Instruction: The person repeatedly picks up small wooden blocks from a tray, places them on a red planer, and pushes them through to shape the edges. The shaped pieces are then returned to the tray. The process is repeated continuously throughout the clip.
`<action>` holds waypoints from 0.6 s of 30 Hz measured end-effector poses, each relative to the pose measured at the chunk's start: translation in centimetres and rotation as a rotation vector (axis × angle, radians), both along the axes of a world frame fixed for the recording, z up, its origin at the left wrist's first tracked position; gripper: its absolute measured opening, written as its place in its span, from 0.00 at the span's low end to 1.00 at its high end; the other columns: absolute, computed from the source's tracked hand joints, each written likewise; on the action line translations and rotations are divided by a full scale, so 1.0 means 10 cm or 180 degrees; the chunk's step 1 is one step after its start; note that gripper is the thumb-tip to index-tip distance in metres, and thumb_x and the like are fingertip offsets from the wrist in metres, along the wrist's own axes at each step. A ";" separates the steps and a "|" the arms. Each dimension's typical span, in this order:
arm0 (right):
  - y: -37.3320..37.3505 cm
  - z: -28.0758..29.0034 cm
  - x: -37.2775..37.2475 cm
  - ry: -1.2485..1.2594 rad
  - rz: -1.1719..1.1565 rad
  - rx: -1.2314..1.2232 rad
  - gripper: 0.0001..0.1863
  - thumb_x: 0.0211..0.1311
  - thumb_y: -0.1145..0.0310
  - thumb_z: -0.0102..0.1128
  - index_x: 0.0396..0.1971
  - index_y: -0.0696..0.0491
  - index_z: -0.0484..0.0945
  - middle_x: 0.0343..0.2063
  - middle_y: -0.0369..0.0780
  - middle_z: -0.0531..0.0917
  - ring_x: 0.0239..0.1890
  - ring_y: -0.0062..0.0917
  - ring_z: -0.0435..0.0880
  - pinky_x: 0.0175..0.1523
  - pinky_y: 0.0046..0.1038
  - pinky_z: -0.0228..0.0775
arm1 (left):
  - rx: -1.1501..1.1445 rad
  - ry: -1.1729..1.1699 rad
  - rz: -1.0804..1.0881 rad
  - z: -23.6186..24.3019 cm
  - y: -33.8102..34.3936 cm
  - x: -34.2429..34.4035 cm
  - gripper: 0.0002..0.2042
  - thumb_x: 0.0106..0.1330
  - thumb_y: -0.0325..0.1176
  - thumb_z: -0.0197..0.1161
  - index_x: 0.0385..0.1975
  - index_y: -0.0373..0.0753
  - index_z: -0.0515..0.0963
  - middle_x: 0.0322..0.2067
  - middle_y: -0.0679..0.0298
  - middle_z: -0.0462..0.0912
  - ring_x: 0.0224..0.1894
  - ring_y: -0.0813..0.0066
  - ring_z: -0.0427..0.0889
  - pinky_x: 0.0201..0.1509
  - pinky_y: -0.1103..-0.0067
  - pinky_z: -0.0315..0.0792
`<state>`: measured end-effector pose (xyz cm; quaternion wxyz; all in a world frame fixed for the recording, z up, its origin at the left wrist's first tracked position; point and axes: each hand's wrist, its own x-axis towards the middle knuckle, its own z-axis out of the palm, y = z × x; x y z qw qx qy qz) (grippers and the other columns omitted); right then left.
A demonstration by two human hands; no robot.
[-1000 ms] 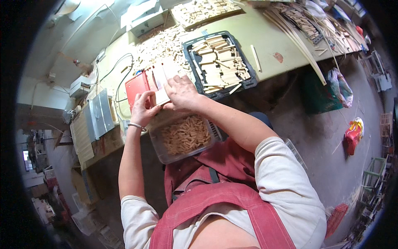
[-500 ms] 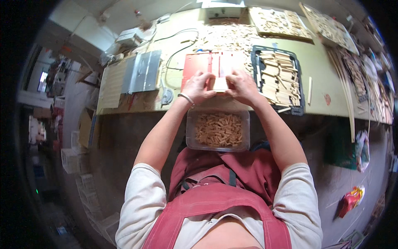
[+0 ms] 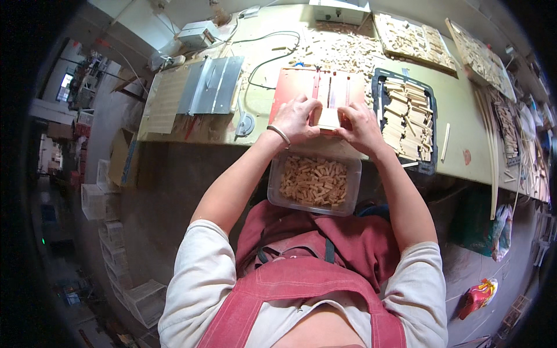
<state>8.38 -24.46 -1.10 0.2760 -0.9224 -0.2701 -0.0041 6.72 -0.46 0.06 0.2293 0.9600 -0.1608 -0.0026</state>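
A small row of pale wooden strips (image 3: 329, 118) lies at the near edge of a red slotted board (image 3: 288, 87). My left hand (image 3: 297, 119) presses on the left end of the strips, fingers bent. From the opposite side my right hand (image 3: 362, 129) pinches their right end, thumb toward me. Just below my hands, a clear plastic tub (image 3: 274, 187) rests above my lap, holding many short wooden pieces (image 3: 313, 181). Beyond the strips, dark narrow slots run away from me across the board. My fingertips are partly hidden behind the strips.
Right of the board stands a black crate (image 3: 431, 124) of wooden strips. Loose wood pieces (image 3: 348, 49) cover the bench behind. To the left are a grey metal plate (image 3: 212, 86) and a round-headed grey tool (image 3: 245, 125). Long thin strips (image 3: 493, 168) overhang the bench's right edge.
The view has shifted and tilted slightly, so the bench appears farther right. Both hands stay on the wooden strips at the board's near edge.
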 end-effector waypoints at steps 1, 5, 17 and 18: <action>0.00 -0.02 -0.03 -0.0141 -0.0056 0.0021 0.20 0.57 0.60 0.78 0.46 0.53 0.84 0.47 0.45 0.82 0.56 0.40 0.80 0.64 0.43 0.70 | -0.0047 0.0053 0.0013 0.00 0.01 0.01 0.25 0.55 0.42 0.74 0.55 0.46 0.80 0.44 0.56 0.80 0.47 0.56 0.85 0.55 0.63 0.80; -0.03 0.11 -0.13 -0.0106 -0.0088 -0.0495 0.17 0.57 0.60 0.78 0.39 0.54 0.82 0.42 0.44 0.83 0.50 0.41 0.83 0.59 0.43 0.72 | -0.0013 0.0195 0.0082 0.01 0.03 0.01 0.23 0.54 0.42 0.74 0.52 0.49 0.81 0.47 0.58 0.81 0.53 0.56 0.83 0.56 0.62 0.77; 0.16 -0.20 -0.29 -0.0326 -0.0449 0.0143 0.10 0.63 0.66 0.67 0.30 0.57 0.81 0.31 0.47 0.84 0.40 0.45 0.86 0.52 0.45 0.75 | 0.0019 0.0260 0.0075 0.06 0.01 0.01 0.23 0.55 0.44 0.75 0.52 0.49 0.81 0.48 0.58 0.81 0.54 0.56 0.83 0.58 0.63 0.77; 0.15 -0.20 -0.30 -0.0288 -0.0457 0.0205 0.10 0.63 0.66 0.68 0.30 0.57 0.81 0.30 0.47 0.84 0.40 0.45 0.86 0.52 0.45 0.75 | 0.0037 0.0260 0.0073 0.06 0.01 0.02 0.23 0.55 0.44 0.75 0.52 0.49 0.81 0.48 0.58 0.81 0.54 0.56 0.83 0.58 0.63 0.77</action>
